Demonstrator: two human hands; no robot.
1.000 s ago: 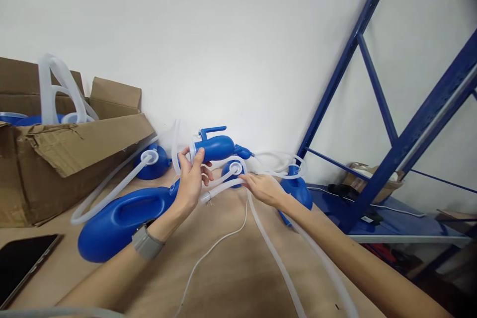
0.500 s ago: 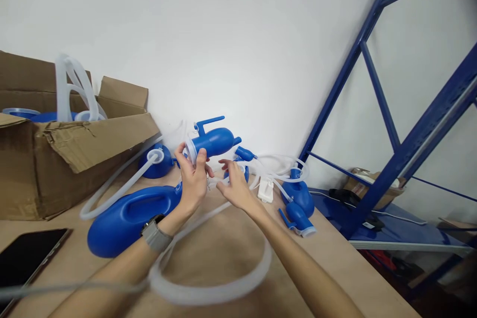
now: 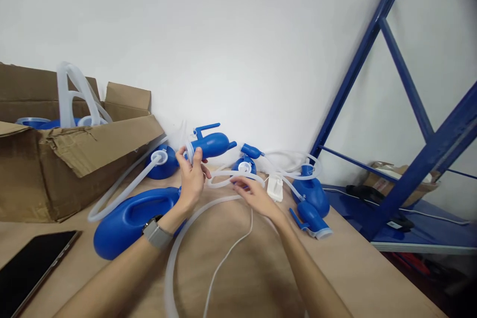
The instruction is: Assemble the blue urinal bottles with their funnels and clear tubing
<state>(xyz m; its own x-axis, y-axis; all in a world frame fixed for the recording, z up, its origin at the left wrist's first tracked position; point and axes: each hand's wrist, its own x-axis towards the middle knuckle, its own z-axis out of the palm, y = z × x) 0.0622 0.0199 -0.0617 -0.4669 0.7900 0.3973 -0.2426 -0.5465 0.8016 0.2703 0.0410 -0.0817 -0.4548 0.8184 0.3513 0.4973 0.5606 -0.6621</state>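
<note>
My left hand (image 3: 193, 179) is closed around the white rim of a blue plastic urinal head (image 3: 212, 145), held up off the table with its handle on top and its narrow spout pointing right. My right hand (image 3: 253, 195) hovers over the translucent tubing (image 3: 223, 174), fingers loosely bent and apart; whether the fingertips touch the tube is unclear. A thicker hose (image 3: 175, 253) curves from the front edge up behind that hand. Under my left forearm lies a large blue bottle (image 3: 130, 218) with a moulded grip.
An open cardboard box (image 3: 85, 164) with hoses stands left, beside a blue bottle (image 3: 163, 164). A phone (image 3: 33, 263) lies front left. Behind my right hand are a white plug block (image 3: 275, 188), another blue bottle (image 3: 311, 194) and urinal head (image 3: 315, 218). Blue shelving (image 3: 402, 179) stands right.
My right hand has moved right, away from my left hand. The hose loop in front has opened out, and a thin white cord now shows there. The view has shifted slightly left.
</note>
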